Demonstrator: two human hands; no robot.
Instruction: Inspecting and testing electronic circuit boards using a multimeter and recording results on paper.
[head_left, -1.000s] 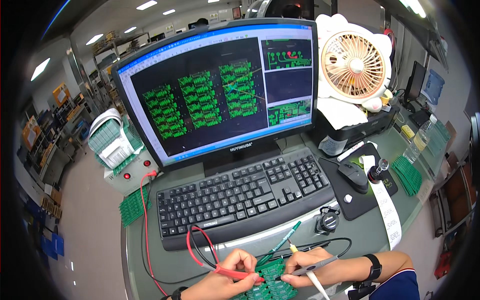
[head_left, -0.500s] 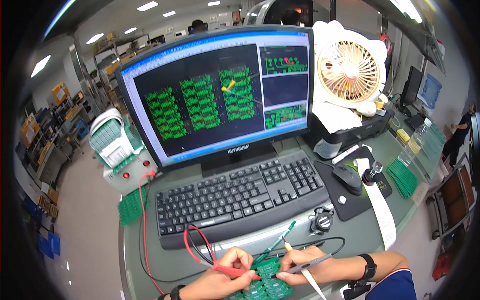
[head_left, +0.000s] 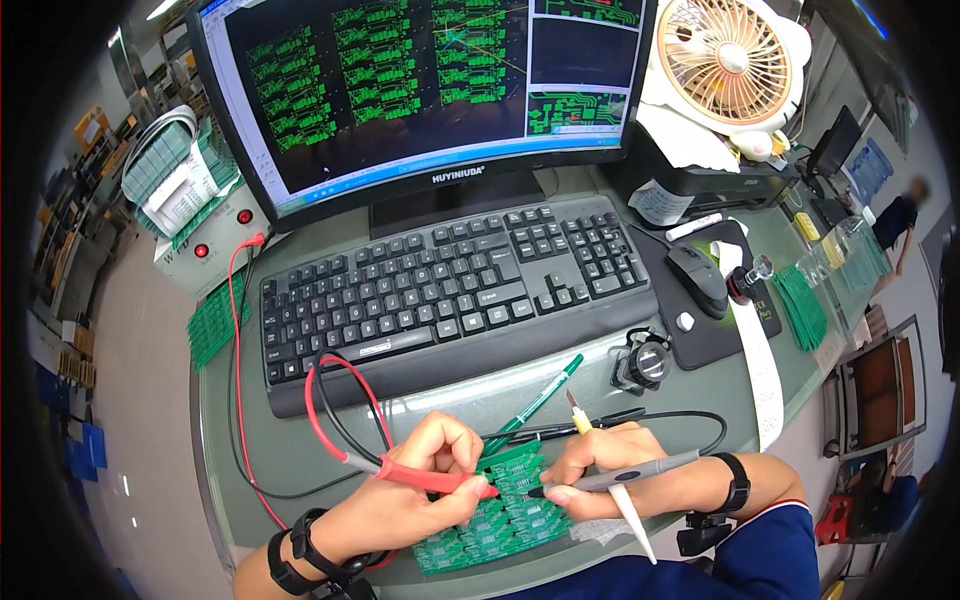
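A green circuit board panel lies at the table's front edge. My left hand is closed round a red test probe, its tip down at the panel. My right hand pinches a grey and black test probe, whose dark tip is at the panel close to the red one; whether either tip touches I cannot tell. Tucked in that same hand is a slim knife-like tool with a white handle, yellow collar and pointed tip. Just beyond the panel lies a green pen.
Behind my hands are a black keyboard and a monitor with a green board layout. A black loupe-like piece, mouse and paper strip lie right. Board stacks and a terminal box flank them. Probe cables loop leftward.
The view has tipped down and closer, so the monitor sits higher and more of the panel shows. Both hands still hold their probes at the panel, tips near each other.
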